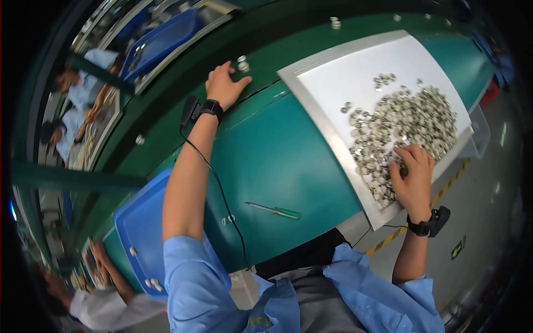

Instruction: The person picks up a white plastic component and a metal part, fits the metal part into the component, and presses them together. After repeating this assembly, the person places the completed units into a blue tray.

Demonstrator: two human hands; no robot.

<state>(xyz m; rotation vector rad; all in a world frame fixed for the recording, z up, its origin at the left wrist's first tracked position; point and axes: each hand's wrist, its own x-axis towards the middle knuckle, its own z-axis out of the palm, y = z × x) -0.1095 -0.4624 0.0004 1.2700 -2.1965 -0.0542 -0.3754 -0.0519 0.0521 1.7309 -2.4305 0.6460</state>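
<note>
My left hand is stretched out to the far side of the green bench, fingers spread, resting on the dark conveyor strip right next to two or three small round metal parts. My right hand lies palm down on a heap of small round silvery parts spread over a white metal-rimmed tray; its fingers curl into the pile, and whether they hold any parts is hidden. Both wrists wear a black band with a small device.
A green-handled screwdriver lies on the green bench near me. A blue plastic bin with a few small parts sits at my lower left. Another blue bin stands beyond the conveyor. Other people work at the left.
</note>
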